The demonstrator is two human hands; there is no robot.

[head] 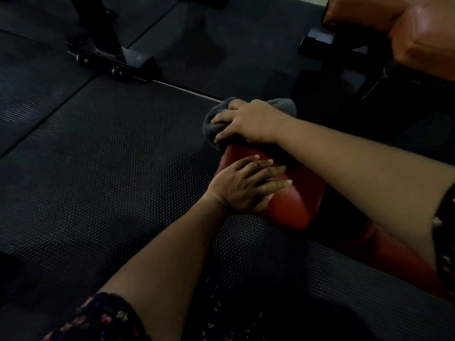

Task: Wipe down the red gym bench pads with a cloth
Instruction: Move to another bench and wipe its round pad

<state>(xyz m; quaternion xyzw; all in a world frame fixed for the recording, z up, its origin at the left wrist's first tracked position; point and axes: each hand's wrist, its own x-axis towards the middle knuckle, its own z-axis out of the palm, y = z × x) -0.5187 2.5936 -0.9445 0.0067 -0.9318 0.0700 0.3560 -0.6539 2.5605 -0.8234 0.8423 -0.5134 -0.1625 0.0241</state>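
Nearest us, a dark floral-print sleeve point(103, 318) sits at the bottom edge, with a bare forearm running up from it. The left hand point(246, 185) lies palm down on the near part of the red vinyl bench pad point(293, 210). Its fingers point(272, 168) are straight and spread, gripping nothing, just resting flat on the pad's top by its left edge. The pad itself sits centre-right, low over the floor, and its right side is hidden under the right forearm. More red padding point(394, 257) shows lower right.

Further up, the right hand point(248, 121) is on a bunched grey cloth point(211, 116) at the pad's far end. Its fingers point(221, 118) curl down over the cloth and hold it against the pad. We see cloth sticking out on both sides of the hand.

All around is black dimpled rubber floor matting point(110, 168), with seams visible. Far left stands a black metal frame foot with bolts point(115, 60). Top right, an orange-brown padded cushion point(413, 33) rests on a dark frame.
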